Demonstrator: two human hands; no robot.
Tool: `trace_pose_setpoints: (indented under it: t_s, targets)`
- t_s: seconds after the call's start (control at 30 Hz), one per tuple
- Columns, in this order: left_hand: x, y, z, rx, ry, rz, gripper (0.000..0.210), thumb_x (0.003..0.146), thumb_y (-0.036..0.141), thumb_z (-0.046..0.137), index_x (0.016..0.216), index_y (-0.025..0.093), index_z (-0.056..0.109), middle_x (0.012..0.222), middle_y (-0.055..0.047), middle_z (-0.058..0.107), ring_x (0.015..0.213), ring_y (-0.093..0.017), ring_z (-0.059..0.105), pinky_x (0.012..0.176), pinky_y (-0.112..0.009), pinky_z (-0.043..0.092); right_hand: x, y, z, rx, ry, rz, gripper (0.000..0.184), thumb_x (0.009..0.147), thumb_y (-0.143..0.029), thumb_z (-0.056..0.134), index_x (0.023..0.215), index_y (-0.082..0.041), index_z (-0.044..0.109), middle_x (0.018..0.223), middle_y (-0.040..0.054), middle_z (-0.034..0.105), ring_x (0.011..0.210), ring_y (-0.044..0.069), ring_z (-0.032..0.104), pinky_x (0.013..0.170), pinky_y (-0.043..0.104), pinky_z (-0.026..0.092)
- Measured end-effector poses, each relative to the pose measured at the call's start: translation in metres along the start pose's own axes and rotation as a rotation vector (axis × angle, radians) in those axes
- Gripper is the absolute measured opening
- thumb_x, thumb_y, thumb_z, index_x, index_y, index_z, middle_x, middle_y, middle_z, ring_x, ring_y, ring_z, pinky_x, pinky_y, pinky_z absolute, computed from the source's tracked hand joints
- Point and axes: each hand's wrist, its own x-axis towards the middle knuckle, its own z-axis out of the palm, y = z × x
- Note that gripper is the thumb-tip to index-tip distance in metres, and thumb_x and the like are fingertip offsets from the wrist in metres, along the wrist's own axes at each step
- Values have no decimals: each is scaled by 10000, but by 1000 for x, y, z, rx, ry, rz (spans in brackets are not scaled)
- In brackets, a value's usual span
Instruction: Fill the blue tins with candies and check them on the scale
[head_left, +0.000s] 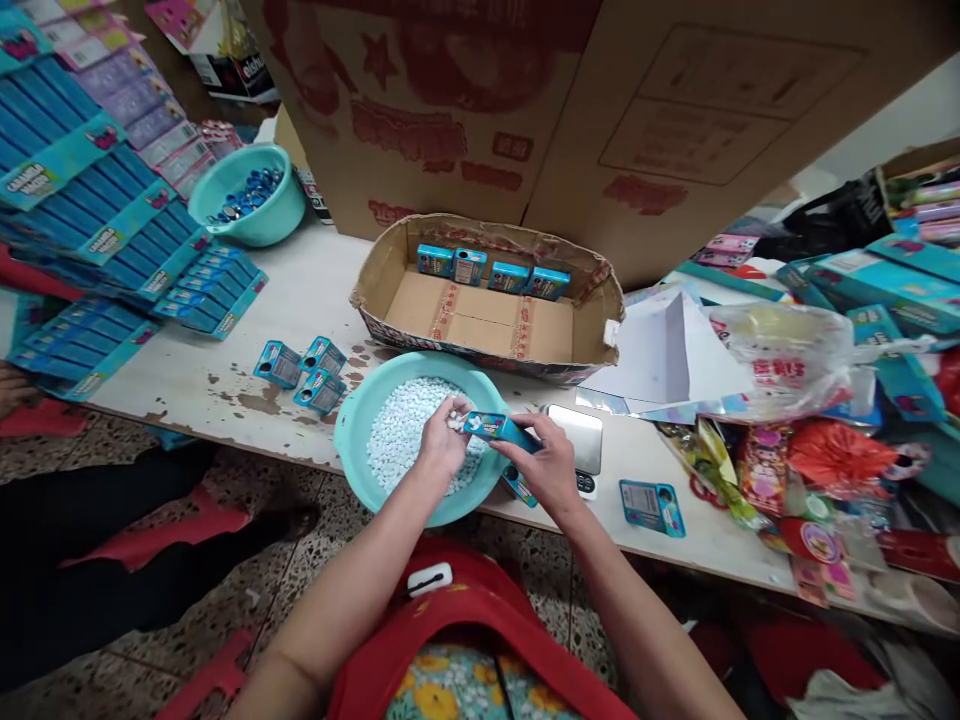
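My right hand (553,458) grips a small blue candy box (491,427), tilted over a turquoise basin (358,482), its end pointing left. At that end, my left hand (442,442) is cupped around a few small white candies, with its fingertips touching or very close to the box. Many more white candies (401,420) fill the basin below. Under my right wrist, another blue box (519,486) lies against the basin's side. A digital scale (576,440) is partly hidden behind my right hand.
Behind the basin stands a cut-down cardboard tray (480,328) with several blue boxes. Three boxes (321,390) stand to the left, one lies flat (652,508) at right. A basin of blue pieces (259,232) and stacked displays (97,215) are farther left; packets (780,465) crowd the right.
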Motion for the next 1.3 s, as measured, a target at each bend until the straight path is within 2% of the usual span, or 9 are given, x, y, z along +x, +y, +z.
trace_pose_setpoints:
  t_s: [0.13,0.23,0.33,0.43,0.53,0.6,0.8,1.0,1.3]
  targets:
    - [-4,7,5,69,-65,-61,53,794,168,590,765,123,595,669,-18,557,554,-84,531,515,-194,447,-6,10,-2,271,10,195,329,672,-400,748,919,-208,647,888,34,679,822,211,616,777,370,489]
    - [-7,15,6,339,-190,-99,160,816,270,578,734,134,600,578,15,483,432,-68,415,412,-173,352,-14,19,-13,442,37,280,353,675,-375,745,953,-197,620,905,38,679,809,200,633,775,363,511]
    - [-8,25,-5,915,-142,135,291,830,365,502,680,152,632,616,-14,538,515,-129,505,480,-217,426,-23,34,-41,495,139,310,397,738,-374,683,1080,-199,581,1038,64,661,924,205,631,817,361,516]
    - [-4,35,-33,1404,-21,467,215,780,315,538,741,157,679,883,-100,651,902,-216,592,763,-289,481,-32,64,-73,446,258,326,394,775,-370,639,1118,-194,560,1084,77,642,965,201,616,850,367,508]
    - [5,45,-68,1860,-122,661,303,765,334,582,1013,182,669,1165,-115,617,1136,-271,510,963,-385,388,-34,105,-91,485,337,359,392,730,-343,684,1067,-193,552,1026,69,646,906,192,622,826,361,510]
    - [13,50,-87,2056,-184,638,411,816,430,504,1111,170,623,1205,-121,603,1120,-272,533,974,-387,381,-32,132,-92,536,364,370,409,687,-323,718,1034,-195,543,982,55,645,891,188,622,830,358,504]
    - [18,51,-104,2181,-202,578,503,863,527,365,1151,176,582,1214,-93,610,1033,-251,597,857,-330,447,-29,178,-71,583,345,394,434,628,-333,743,969,-207,507,895,22,639,883,192,631,867,392,488]
    - [16,48,-109,2213,-183,622,497,866,510,366,1155,169,584,1166,-88,636,1058,-245,588,871,-309,434,-56,169,-93,501,312,406,633,613,-327,779,1163,-244,475,1280,101,516,1193,239,506,978,428,432]
    - [15,25,-87,2386,-223,595,455,891,430,373,1215,174,565,1217,-104,602,1058,-252,583,875,-329,440,-104,154,-126,268,531,541,469,730,-406,686,1111,-175,538,1122,105,592,839,161,612,782,348,512]
